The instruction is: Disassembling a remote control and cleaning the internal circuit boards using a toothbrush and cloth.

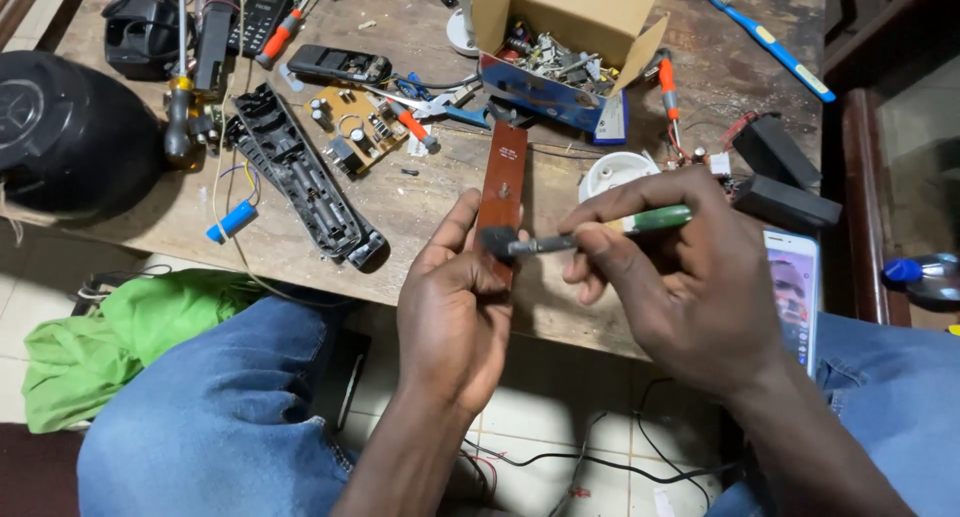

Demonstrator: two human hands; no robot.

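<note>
The left hand [455, 312] holds a narrow brown circuit board strip [502, 192] upright over the near edge of the wooden counter [440, 202]. The grip is clamped on the strip's lower end, thumb on one long edge and fingers wrapped behind. The right hand [680, 277] is closed on a green-handled tool [600, 233], whose dark tip meets the strip just above the left thumb.

Handling: the strip looks thin, stiff and light, and probably brittle under bending. Its flat face gives little purchase, so the long edges near the lower end look like the sound place to hold it. The tool is slender and rigid; the fingers pinch it mid-shaft.

Clearances, taken from the strip:
- Beyond its top end stands an open cardboard box [570, 27] of small metal parts, close to touching.
- To its left lie a black plastic housing [300, 172] and a small tan circuit board [355, 127], near but apart.
- To its right sit a white round cap [612, 172] and two black blocks [785, 177], with a phone [795, 292] beside the right hand.
- Below it the counter ends; open room lies over the tiled floor [560, 417] between the knees, crossed by loose black wires [600, 462].
</note>
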